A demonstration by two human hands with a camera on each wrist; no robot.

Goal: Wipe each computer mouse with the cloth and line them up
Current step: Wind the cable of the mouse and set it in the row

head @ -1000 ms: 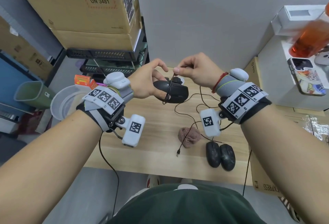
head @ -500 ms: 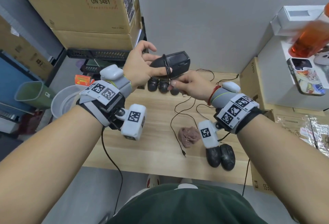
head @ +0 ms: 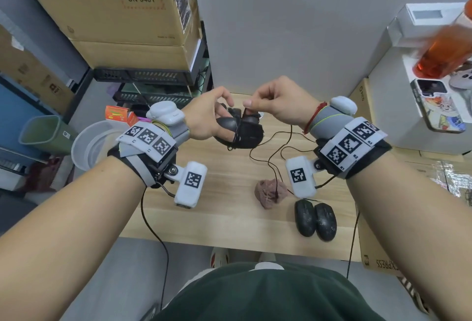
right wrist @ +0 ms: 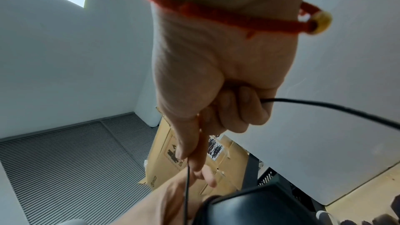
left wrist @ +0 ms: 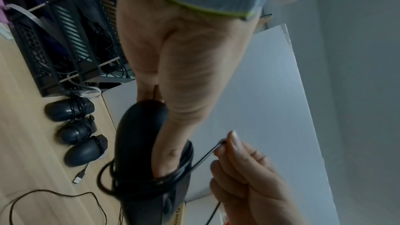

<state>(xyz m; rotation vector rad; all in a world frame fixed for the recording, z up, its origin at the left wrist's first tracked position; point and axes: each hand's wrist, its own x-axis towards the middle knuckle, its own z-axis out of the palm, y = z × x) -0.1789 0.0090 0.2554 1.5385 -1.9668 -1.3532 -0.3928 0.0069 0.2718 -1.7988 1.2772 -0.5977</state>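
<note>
My left hand point(head: 212, 116) grips a black wired mouse point(head: 240, 131) above the wooden table point(head: 224, 208), thumb laid over its body point(left wrist: 138, 143). Its black cable point(left wrist: 203, 158) is looped round the mouse. My right hand point(head: 270, 102) pinches that cable between thumb and forefinger just above the mouse point(right wrist: 259, 208). The loose cable point(head: 270, 165) trails down over a crumpled brownish cloth point(head: 270, 191). Two black mice point(head: 315, 221) lie side by side at the front right. Three more black mice point(left wrist: 75, 131), cables wrapped round them, sit at the table's far edge.
Stacked cardboard boxes point(head: 122, 14) and black trays point(head: 153, 83) stand at the far left. A white cabinet point(head: 419, 106) with a phone and an orange bottle point(head: 444, 52) is on the right. A clear tub point(head: 92, 144) and green bin point(head: 43, 131) sit left of the table.
The mouse came down from its raised position to just above the table. My right hand moved from under the mouse to above it, still on the cable.
</note>
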